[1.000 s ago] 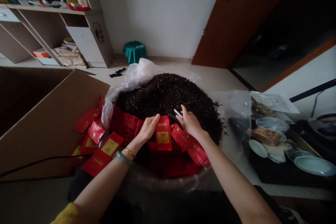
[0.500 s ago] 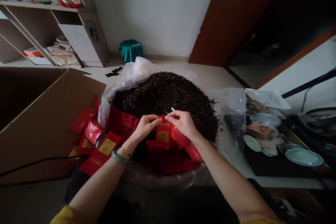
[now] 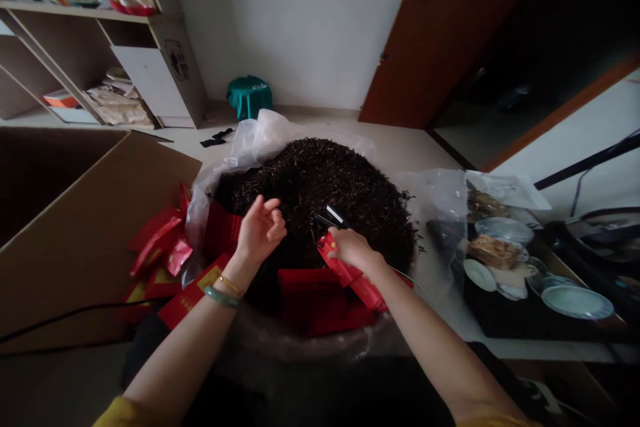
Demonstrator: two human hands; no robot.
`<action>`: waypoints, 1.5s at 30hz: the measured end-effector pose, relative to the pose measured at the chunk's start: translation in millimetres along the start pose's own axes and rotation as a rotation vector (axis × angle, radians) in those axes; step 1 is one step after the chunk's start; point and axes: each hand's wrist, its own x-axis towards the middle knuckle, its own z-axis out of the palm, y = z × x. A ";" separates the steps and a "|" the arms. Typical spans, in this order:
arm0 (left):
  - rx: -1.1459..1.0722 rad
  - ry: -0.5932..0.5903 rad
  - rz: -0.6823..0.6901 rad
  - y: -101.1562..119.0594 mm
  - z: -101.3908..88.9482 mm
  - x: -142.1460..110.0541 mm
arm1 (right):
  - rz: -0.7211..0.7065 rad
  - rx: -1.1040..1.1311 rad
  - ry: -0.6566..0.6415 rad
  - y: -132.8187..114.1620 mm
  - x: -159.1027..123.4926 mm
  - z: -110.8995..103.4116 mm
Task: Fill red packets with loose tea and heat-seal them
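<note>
My left hand [image 3: 261, 230] hovers over the left side of a heap of dark, dry leaves that look like tea [image 3: 335, 167]; its fingers are loosely curled and apart, with nothing in them. Lower right on the heap, my right hand [image 3: 354, 248] is closed on the upper end of a red packet [image 3: 327, 255] in a row of similar ones. Just beyond its fingertips lies a thin dark tool with a white strip [image 3: 335, 214]. Red packets [image 3: 310, 300] lie at the near edge, and a stacked row of red packets [image 3: 220, 230] stands left of my left hand.
Clear plastic sheeting [image 3: 205, 207] lines the heap's container. Left are a loose pile of red packets [image 3: 163, 240] and an open cardboard box [image 3: 100, 227]. On the right stands a black tray [image 3: 500, 320] with bowls and a clear tub. A dark cord [image 3: 75, 310] crosses the box.
The gold-labelled packet held between both hands is gone from there. My left hand has opened and moved left; my right hand has closed on the row. Another packet shows on the left pile.
</note>
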 end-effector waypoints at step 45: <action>0.424 -0.134 -0.117 -52.6 2.5 -4.8 | -0.491 0.406 0.605 14.0 -14.3 7.8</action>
